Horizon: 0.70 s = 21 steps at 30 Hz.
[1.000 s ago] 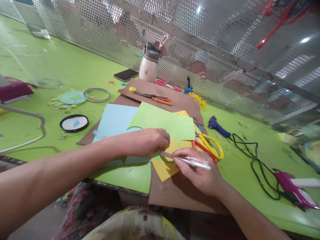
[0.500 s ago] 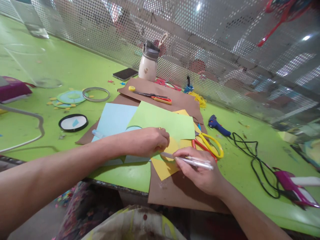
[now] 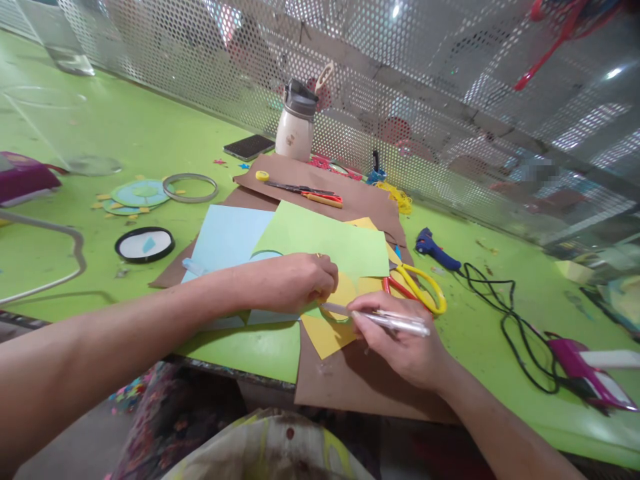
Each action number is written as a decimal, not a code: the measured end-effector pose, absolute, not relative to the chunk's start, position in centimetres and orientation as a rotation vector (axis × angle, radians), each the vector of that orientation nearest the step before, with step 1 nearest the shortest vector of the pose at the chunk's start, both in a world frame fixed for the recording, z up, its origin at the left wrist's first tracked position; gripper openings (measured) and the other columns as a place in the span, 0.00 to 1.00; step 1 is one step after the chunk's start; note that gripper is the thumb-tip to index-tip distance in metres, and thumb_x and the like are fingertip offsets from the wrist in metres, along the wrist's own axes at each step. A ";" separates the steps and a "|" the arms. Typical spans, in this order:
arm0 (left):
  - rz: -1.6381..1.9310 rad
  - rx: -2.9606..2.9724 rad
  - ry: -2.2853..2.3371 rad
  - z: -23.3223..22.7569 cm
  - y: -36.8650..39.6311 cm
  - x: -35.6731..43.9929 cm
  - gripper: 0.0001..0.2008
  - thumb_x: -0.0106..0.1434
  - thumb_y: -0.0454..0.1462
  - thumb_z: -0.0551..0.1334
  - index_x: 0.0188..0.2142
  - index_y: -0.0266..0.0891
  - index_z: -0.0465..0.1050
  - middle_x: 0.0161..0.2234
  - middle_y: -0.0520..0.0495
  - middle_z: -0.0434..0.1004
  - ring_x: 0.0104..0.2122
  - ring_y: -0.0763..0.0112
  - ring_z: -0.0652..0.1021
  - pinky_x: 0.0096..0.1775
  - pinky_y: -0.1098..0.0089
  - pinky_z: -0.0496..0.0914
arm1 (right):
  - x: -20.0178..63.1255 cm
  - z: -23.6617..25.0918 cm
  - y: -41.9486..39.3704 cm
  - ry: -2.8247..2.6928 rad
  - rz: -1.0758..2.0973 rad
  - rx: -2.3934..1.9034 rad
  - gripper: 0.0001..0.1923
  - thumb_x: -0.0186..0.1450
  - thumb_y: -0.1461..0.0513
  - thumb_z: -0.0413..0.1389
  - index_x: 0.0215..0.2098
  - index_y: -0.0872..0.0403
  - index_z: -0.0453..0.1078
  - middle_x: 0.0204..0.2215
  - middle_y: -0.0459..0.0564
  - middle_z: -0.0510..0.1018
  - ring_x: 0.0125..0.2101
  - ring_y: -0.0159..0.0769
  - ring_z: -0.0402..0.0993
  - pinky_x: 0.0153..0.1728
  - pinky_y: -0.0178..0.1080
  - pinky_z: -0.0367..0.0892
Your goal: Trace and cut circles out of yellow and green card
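In my right hand [image 3: 400, 340] is a slim pen [image 3: 400, 323] with a clear, shiny barrel, pinched in a writing grip. Its front end points left, at the edge of a rounded cutout in the yellow paper [image 3: 327, 337]. My left hand [image 3: 307, 275] has its fingers curled and pressed down over the papers, close to the pen's front end; what is under its fingertips is hidden. Beneath the hands overlap a light green sheet [image 3: 325, 233] and a light blue sheet [image 3: 230, 230]. Yellow-handled scissors [image 3: 425, 288] lie just beyond my right hand, partly covered by paper.
Brown cardboard [image 3: 345, 383] lies under the papers, with more scissors [image 3: 320, 195] on its far part. A blue glue gun [image 3: 435, 250] and its black cord lie right. A metal ring [image 3: 190, 188], a black-rimmed disc [image 3: 145, 245] and a clear cup [image 3: 55, 133] are left; a jug [image 3: 295, 127] stands behind.
Hardly anything differs. My right hand and the pen have shifted very slightly to the right; my left hand stays on the papers. The whole view has moved a little.
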State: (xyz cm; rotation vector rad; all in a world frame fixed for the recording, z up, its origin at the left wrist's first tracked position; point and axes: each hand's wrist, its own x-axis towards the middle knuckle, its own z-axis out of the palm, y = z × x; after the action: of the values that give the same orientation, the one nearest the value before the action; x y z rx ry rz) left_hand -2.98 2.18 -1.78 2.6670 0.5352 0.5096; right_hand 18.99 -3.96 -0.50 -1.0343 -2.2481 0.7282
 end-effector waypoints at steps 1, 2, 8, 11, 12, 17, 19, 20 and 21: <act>0.512 2.668 0.536 -1.8 2.2 -3.0 0.13 0.53 0.20 0.55 0.23 0.39 0.67 0.35 0.45 0.78 0.36 0.67 0.75 0.36 0.71 0.68 | 18.9 -0.5 -4.0 -2.247 0.720 -1.028 0.04 0.67 0.65 0.54 0.37 0.53 0.71 0.23 0.42 0.76 0.22 0.29 0.71 0.25 0.32 0.66; 0.511 2.668 0.537 -1.8 2.2 -3.0 0.13 0.52 0.20 0.55 0.23 0.39 0.67 0.35 0.45 0.78 0.36 0.67 0.75 0.36 0.71 0.68 | 18.9 -0.5 -4.0 -2.249 0.709 -1.022 0.04 0.67 0.65 0.54 0.37 0.53 0.71 0.23 0.42 0.76 0.22 0.28 0.71 0.26 0.31 0.66; 0.507 2.655 0.551 -1.7 2.0 -3.0 0.13 0.52 0.20 0.56 0.24 0.39 0.68 0.34 0.45 0.78 0.36 0.66 0.75 0.37 0.71 0.68 | 18.8 -0.6 -4.0 -2.258 0.694 -1.034 0.04 0.66 0.65 0.55 0.37 0.53 0.72 0.24 0.43 0.77 0.22 0.29 0.72 0.26 0.31 0.66; 0.537 2.656 0.544 -1.7 2.0 -3.0 0.13 0.51 0.21 0.56 0.23 0.39 0.68 0.34 0.46 0.77 0.36 0.66 0.75 0.36 0.71 0.68 | 18.9 -0.5 -4.0 -2.253 0.713 -1.046 0.04 0.66 0.65 0.54 0.37 0.52 0.71 0.23 0.42 0.76 0.21 0.29 0.72 0.25 0.31 0.66; 0.534 2.658 0.542 -1.7 2.0 -3.0 0.12 0.51 0.21 0.56 0.23 0.39 0.68 0.34 0.46 0.77 0.35 0.66 0.75 0.36 0.70 0.68 | 18.9 -0.5 -4.0 -2.256 0.716 -1.047 0.04 0.66 0.65 0.54 0.37 0.52 0.71 0.23 0.42 0.76 0.21 0.29 0.72 0.25 0.32 0.66; 0.491 2.656 0.555 -1.6 2.0 -3.0 0.12 0.51 0.21 0.56 0.24 0.39 0.68 0.35 0.45 0.78 0.36 0.66 0.75 0.37 0.71 0.68 | 19.0 -0.5 -4.0 -2.255 0.751 -1.047 0.04 0.67 0.64 0.54 0.36 0.52 0.71 0.22 0.42 0.75 0.21 0.29 0.71 0.25 0.32 0.65; 0.493 2.651 0.556 -1.7 2.0 -3.0 0.12 0.52 0.21 0.56 0.24 0.39 0.68 0.35 0.45 0.78 0.36 0.66 0.75 0.37 0.70 0.68 | 19.1 -0.5 -4.1 -2.253 0.758 -1.051 0.04 0.67 0.64 0.54 0.36 0.53 0.71 0.22 0.42 0.75 0.21 0.29 0.71 0.25 0.32 0.65; 0.490 2.650 0.555 -1.6 2.0 -3.0 0.12 0.52 0.21 0.56 0.24 0.39 0.68 0.35 0.45 0.78 0.36 0.65 0.75 0.38 0.70 0.68 | 19.1 -0.5 -4.1 -2.256 0.759 -1.052 0.04 0.67 0.65 0.54 0.36 0.53 0.71 0.22 0.42 0.75 0.21 0.28 0.71 0.25 0.32 0.65; 0.486 2.650 0.554 -1.6 2.0 -3.0 0.11 0.52 0.22 0.56 0.24 0.38 0.68 0.35 0.44 0.78 0.36 0.65 0.75 0.38 0.70 0.68 | 19.2 -0.5 -4.1 -2.261 0.764 -1.053 0.04 0.67 0.65 0.54 0.36 0.53 0.71 0.22 0.42 0.75 0.21 0.29 0.71 0.25 0.32 0.65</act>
State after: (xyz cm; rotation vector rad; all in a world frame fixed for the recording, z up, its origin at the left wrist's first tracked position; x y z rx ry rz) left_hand -2.97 2.03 -1.62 2.6501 0.5541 0.4862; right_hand 19.19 -4.08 -0.45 -1.0527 -2.2606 0.7639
